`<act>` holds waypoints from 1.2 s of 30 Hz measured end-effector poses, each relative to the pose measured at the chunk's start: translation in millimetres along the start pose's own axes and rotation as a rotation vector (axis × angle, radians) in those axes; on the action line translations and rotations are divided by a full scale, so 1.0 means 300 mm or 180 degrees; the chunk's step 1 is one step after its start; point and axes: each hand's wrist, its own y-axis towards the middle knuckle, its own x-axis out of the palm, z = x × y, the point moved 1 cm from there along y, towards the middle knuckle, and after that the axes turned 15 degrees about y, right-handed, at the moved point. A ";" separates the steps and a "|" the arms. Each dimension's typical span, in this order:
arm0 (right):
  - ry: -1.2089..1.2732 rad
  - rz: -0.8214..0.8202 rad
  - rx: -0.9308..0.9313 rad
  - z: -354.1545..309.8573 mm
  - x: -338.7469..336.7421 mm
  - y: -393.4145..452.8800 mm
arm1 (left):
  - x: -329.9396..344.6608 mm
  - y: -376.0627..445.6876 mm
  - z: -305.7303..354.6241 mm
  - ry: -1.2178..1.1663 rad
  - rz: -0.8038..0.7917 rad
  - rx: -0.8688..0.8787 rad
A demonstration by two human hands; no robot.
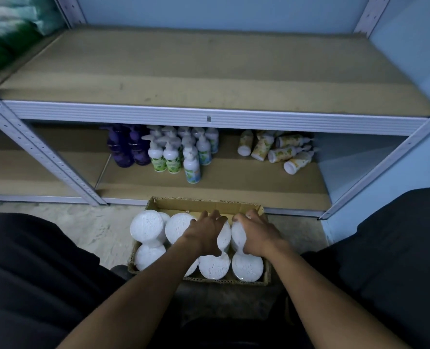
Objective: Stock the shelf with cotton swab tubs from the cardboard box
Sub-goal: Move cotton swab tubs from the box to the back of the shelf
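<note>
The fingers of the left hand (207,231) curl over the top and side of one cotton swab tub (224,238) in the back row of the cardboard box (204,203), thumb toward the near edge; the right hand (256,234) wraps a neighbouring tub (238,235) the same way, fingertips over its far rim. Both grips look closed on their tubs, though whether either tub has left the box floor cannot be told. Around the hands, the box sits on the floor just in front of the shelving unit and looks nearly full: round white tubs (147,226) pack it side by side, with more in the near row (247,267).

Beyond the box, the upper shelf (209,69) is a bare brown board with no tubs on it. The lower shelf (209,187) holds purple bottles (128,147), white pump bottles (173,152) standing, and a few bottles lying on their sides (282,153).

By that showing, the stocking is at its very start: no tub is on the shelving, and the whole boxful is left to move.
</note>
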 end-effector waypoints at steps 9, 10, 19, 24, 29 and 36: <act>-0.0044 0.0065 -0.0175 -0.123 -0.286 -0.072 | -0.322 -0.136 -0.089 -0.0338 0.0407 0.0125; -0.0035 0.0102 -0.0206 -0.140 -0.326 -0.090 | -0.365 -0.159 -0.102 -0.0361 0.0476 0.0132; -0.0075 0.0535 -0.0462 -0.312 -0.704 -0.302 | -0.783 -0.320 -0.196 -0.0169 0.0829 0.0066; -0.0235 0.0752 -0.0448 -0.410 -0.905 -0.408 | -1.000 -0.360 -0.240 -0.0060 0.0965 -0.0096; -0.0220 0.0980 -0.0421 -0.465 -1.070 -0.423 | -1.172 -0.333 -0.257 0.0273 0.1152 -0.0112; -0.0322 0.1162 -0.0213 -0.485 -1.202 -0.327 | -1.323 -0.210 -0.282 0.0323 0.1074 -0.0295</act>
